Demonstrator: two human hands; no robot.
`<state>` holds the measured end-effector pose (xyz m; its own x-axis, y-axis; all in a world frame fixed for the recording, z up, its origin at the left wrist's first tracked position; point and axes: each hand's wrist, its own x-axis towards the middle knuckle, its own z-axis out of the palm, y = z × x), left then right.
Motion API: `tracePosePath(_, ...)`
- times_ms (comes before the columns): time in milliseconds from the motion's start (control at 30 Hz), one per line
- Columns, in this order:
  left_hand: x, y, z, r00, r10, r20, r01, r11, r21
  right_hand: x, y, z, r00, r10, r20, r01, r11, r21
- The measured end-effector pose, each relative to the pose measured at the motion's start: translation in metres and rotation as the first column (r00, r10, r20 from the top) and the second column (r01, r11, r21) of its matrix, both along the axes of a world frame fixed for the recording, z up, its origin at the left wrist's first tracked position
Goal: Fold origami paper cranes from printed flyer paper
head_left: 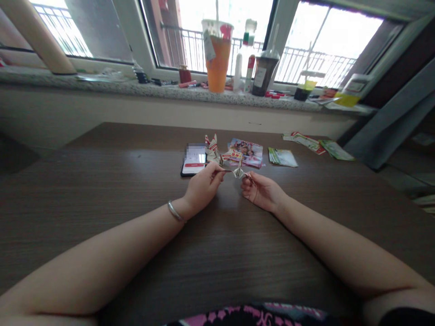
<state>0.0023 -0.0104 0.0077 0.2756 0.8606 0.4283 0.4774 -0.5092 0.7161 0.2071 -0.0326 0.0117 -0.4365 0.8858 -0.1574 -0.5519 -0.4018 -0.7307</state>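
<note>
Between my hands, just above the table, is a small folded paper crane (239, 172), whitish with darker print. My left hand (204, 184) pinches its left side between thumb and fingers. On the other side my right hand (261, 190) pinches the right end, with its fingers curled toward me. Just beyond my left hand more folded paper cranes (212, 151), white and red, stand beside a smartphone (194, 159) with a lit screen. A printed leaflet pile (249, 151) lies behind the crane I hold.
A stack of small paper sheets (282, 157) lies right of the leaflets, and paper strips (307, 142) lie farther back. Along the windowsill (163, 93) stand an orange drink cup (217, 59), a dark drink cup (264, 74), bottles and small clutter.
</note>
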Motion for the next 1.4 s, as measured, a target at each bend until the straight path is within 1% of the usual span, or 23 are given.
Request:
tracePosePath(100, -0.002, 0.007, -0.004, 0.993, -0.049, 0.111, 0.058, 0.995, -0.078, 0.000, 0.001, 0.000, 0.999, -0.035, 0.014, 0.035, 0.999, -0.002)
tracePosePath(167, -0.002, 0.009, -0.004, 0.983, -0.072, 0.166, 0.090, 0.990, -0.107, -0.001, 0.001, 0.002, 0.999, -0.030, 0.019, 0.030, 1.000, -0.007)
tracePosePath(267, -0.001, 0.008, -0.003, 0.968, -0.079, 0.236, 0.119, 0.980, -0.157, -0.003, 0.000, 0.004, 0.999, -0.017, 0.048, 0.015, 0.999, 0.028)
tracePosePath(367, 0.001, 0.006, -0.002, 0.946, -0.077, 0.314, 0.150, 0.966, -0.213, -0.003, -0.001, 0.004, 0.994, -0.013, 0.108, 0.006, 0.998, 0.068)
tracePosePath(467, 0.002, 0.007, -0.002, 0.908, -0.070, 0.413, 0.195, 0.943, -0.270, -0.003, -0.002, 0.002, 0.981, -0.026, 0.190, 0.007, 0.995, 0.102)
tracePosePath(567, 0.002, 0.009, -0.002, 0.883, -0.055, 0.466, 0.224, 0.922, -0.315, -0.003, -0.003, 0.000, 0.961, -0.006, 0.276, -0.035, 0.989, 0.146)
tracePosePath(633, 0.002, 0.010, -0.002, 0.876, -0.051, 0.480, 0.233, 0.915, -0.328, -0.004, -0.003, -0.002, 0.946, -0.034, 0.322, -0.025, 0.984, 0.177)
tracePosePath(800, 0.001, 0.009, -0.001, 0.873, -0.052, 0.484, 0.239, 0.912, -0.332, -0.004, 0.001, -0.007, 0.898, -0.235, 0.371, 0.124, 0.946, 0.299)
tracePosePath(867, 0.002, 0.009, -0.001, 0.879, -0.065, 0.473, 0.245, 0.912, -0.330, -0.003, 0.002, -0.008, 0.881, -0.279, 0.383, 0.141, 0.926, 0.350)
tracePosePath(967, 0.002, 0.008, 0.000, 0.887, -0.096, 0.452, 0.266, 0.906, -0.330, -0.002, 0.004, -0.010, 0.854, -0.316, 0.412, 0.130, 0.899, 0.419)
tracePosePath(1033, 0.002, 0.008, 0.000, 0.888, -0.122, 0.444, 0.289, 0.898, -0.331, -0.002, 0.005, -0.010, 0.851, -0.321, 0.416, 0.128, 0.895, 0.428)
tracePosePath(1133, 0.002, 0.007, 0.001, 0.887, -0.153, 0.435, 0.316, 0.890, -0.330, -0.002, 0.006, -0.011, 0.865, -0.307, 0.396, 0.140, 0.907, 0.397)
tracePosePath(1267, 0.001, 0.006, 0.001, 0.891, -0.158, 0.426, 0.323, 0.880, -0.347, -0.002, 0.007, -0.011, 0.885, -0.294, 0.361, 0.163, 0.922, 0.352)
tracePosePath(1333, 0.000, 0.006, 0.002, 0.887, -0.167, 0.430, 0.336, 0.873, -0.354, -0.002, 0.007, -0.011, 0.892, -0.265, 0.366, 0.138, 0.931, 0.339)
tracePosePath(1400, -0.001, 0.006, 0.002, 0.881, -0.184, 0.435, 0.356, 0.865, -0.355, -0.002, 0.005, -0.010, 0.896, -0.218, 0.387, 0.082, 0.938, 0.338)
